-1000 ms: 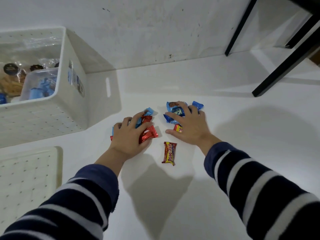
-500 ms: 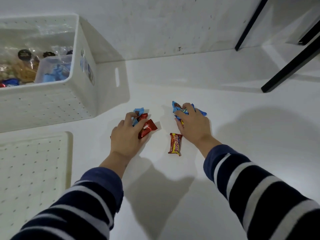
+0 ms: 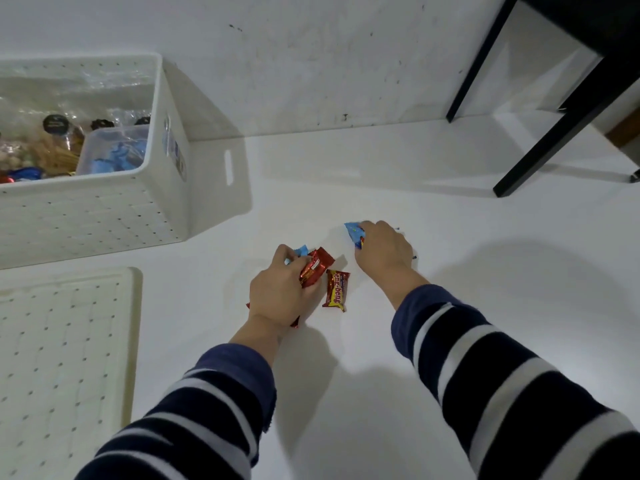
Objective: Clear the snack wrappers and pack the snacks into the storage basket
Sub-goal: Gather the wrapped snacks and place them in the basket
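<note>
Both handfuls are being gathered tighter than a second ago. Seen from the head camera, red and blue snacks are being clenched in the left hand, blue wrappers, probably crumpled, in the closed right hand. One red-yellow bar is being left between them mid-tabletop. Carrying to the storage basket at the far-left corner is being called for next.

A red snack bar and a bit of blue wrapper stick out of the closed left hand, while blue wrappers show crumpled under the curled right hand. A red-and-yellow bar lies flat and untouched on the white surface between the two hands. The white perforated storage basket stands open at the far left, already holding packaged snacks and a clear tub of blue sweets.
</note>
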Tool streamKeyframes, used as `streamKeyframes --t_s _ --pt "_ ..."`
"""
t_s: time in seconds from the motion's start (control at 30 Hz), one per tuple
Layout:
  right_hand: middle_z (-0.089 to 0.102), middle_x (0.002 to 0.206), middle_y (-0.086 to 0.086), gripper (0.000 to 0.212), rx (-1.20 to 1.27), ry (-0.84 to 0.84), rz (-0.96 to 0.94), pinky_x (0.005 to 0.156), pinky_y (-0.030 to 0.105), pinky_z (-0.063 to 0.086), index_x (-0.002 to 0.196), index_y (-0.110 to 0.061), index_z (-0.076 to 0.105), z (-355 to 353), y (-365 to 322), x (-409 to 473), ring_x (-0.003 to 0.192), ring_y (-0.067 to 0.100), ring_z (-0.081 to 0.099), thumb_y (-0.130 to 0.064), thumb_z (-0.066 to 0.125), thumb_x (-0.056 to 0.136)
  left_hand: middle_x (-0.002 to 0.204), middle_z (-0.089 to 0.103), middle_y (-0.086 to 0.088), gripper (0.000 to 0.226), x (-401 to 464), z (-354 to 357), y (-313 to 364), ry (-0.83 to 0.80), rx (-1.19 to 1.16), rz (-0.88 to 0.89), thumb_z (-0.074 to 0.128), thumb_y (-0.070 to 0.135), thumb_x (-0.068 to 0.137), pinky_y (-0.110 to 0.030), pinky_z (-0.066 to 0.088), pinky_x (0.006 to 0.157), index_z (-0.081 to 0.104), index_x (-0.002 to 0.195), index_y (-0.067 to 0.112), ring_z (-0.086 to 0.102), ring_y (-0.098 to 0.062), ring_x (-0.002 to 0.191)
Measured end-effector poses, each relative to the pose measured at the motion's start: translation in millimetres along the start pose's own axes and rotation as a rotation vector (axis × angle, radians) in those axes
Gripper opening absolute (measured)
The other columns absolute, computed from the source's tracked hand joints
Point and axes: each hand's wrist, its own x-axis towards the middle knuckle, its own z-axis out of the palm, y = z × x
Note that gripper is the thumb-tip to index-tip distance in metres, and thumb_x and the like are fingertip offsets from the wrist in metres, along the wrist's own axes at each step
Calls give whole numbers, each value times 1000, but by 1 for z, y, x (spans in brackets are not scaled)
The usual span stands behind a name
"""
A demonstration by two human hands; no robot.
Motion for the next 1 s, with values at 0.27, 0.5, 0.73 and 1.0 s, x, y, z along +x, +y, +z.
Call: streamKeyframes --t_s 0.27,0.5,0.73,1.0 --pt "62 115 5 34 253 36 97 65 28 42 121 -21 51 -3 8 -32 97 26 61 -22 59 88 117 52 2 34 -6 6 0 9 -8 -67 59 43 87 -25 40 60 67 107 17 58 -22 69" --pt "51 124 4 52 259 16 16 70 34 48 126 -23 44 15 -20 -64 101 29 61 -45 62 83 122 46 5 52 -15 4 -5 11 -91 13 50 58 79 -25 44 61 66 110 19 55 -17 64" --pt "43 129 8 57 167 -2 -15 71 35 48 132 -20 36 27 -23 -64 106 31 59 -40 63 86 139 42 2 72 -19 -18 -22 -134 178 175 27 63 71 -29 47 69 57 127 29 63 -24 92" --pt "46 127 8 53 142 59 -71 75 34 49 133 -19 36 36 -24 -63 102 30 60 -30 60 87 121 58 -5 60 -50 0 -45 58 298 303 50 67 76 -31 52 54 60 124 32 64 -25 84"
